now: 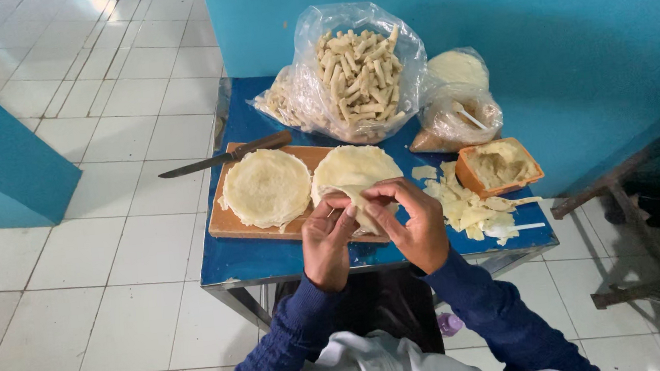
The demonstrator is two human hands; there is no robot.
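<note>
Wrappers: two stacks [266, 188], two hands [375, 229] folding one.

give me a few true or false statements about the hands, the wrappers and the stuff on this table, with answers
1. Both hands, left and right, are folding the wrapper nearest them. True.
2. The knife lies in the orange tub. False: it rests at the far edge of the board, blade pointing out over the floor.
3. A stack of round wrappers sits on the board left of the hands. True.
4. The big clear bag holds green leaves. False: it holds pale rolled sticks.
5. Pale scraps lie on the table right of the hands. True.
</note>
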